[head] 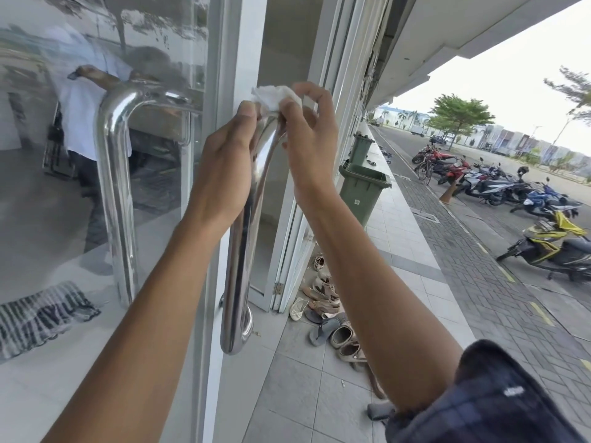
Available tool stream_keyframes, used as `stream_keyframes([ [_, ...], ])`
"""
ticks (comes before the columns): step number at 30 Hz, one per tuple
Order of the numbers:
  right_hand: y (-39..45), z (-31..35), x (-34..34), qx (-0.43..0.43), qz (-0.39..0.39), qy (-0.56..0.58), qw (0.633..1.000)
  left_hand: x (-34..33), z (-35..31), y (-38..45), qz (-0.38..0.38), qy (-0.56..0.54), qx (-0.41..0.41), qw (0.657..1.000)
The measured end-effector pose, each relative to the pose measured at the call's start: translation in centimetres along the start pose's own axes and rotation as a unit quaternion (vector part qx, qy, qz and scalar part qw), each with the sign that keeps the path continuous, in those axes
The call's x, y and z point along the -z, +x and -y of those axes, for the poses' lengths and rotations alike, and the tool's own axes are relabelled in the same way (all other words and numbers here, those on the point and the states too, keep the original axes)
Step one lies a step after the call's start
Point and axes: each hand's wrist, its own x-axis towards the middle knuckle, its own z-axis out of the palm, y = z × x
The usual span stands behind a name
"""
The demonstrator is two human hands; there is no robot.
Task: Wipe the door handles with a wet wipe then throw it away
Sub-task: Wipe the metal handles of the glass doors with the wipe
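A polished steel door handle [238,251] runs down the edge of the glass door in the middle of the view. My left hand [224,167] grips its upper bend. Above that bend my right hand [308,139] pinches a crumpled white wet wipe [275,95] and holds it against the top of the handle. A second steel handle [116,193] stands to the left, on the neighbouring glass door.
Two green wheelie bins [363,193] stand along the tiled walkway to the right. Several pairs of shoes [326,308] lie by the door frame. Parked motorbikes [499,187] line the road at the right. A striped mat [41,314] lies behind the glass.
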Motion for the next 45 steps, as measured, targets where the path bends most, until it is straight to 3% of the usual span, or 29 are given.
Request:
stream_keyframes([
  [4, 2.3, -0.2, 0.1, -0.032, 0.087, -0.052, 0.994, 0.4, -0.2, -0.8, -0.017, 0.007, 0.007, 1.0],
  [8, 2.9, -0.7, 0.4, -0.11, 0.132, -0.021, 0.985, 0.5, 0.9, -1.5, -0.026, 0.006, 0.024, 0.999],
  [11, 1.5, -0.9, 0.5, -0.134, 0.109, 0.064, 0.983, 0.8, 1.6, -2.4, -0.004, 0.017, 0.048, 0.999],
  [14, -1.4, -1.3, 0.6, -0.108, 0.047, 0.173, 0.978, 1.0, 2.3, -3.6, -0.006, -0.001, 0.071, 0.997],
  [16, -3.9, -1.7, 0.8, -0.09, 0.001, 0.189, 0.978, 1.2, 2.8, -4.7, -0.02, -0.025, 0.084, 0.996],
  [22, -11.7, -4.3, 0.7, -0.112, 0.017, 0.062, 0.992, 2.3, 5.1, -9.1, -0.03, -0.014, 0.129, 0.991],
  [36, -20.7, -9.0, 3.3, -0.22, 0.023, 0.106, 0.969, 3.9, 9.5, -16.2, -0.002, -0.003, 0.207, 0.978],
  [45, -26.2, -13.8, 5.5, -0.234, 0.086, -0.143, 0.958, 4.4, 12.5, -18.0, 0.035, 0.057, 0.331, 0.941],
])
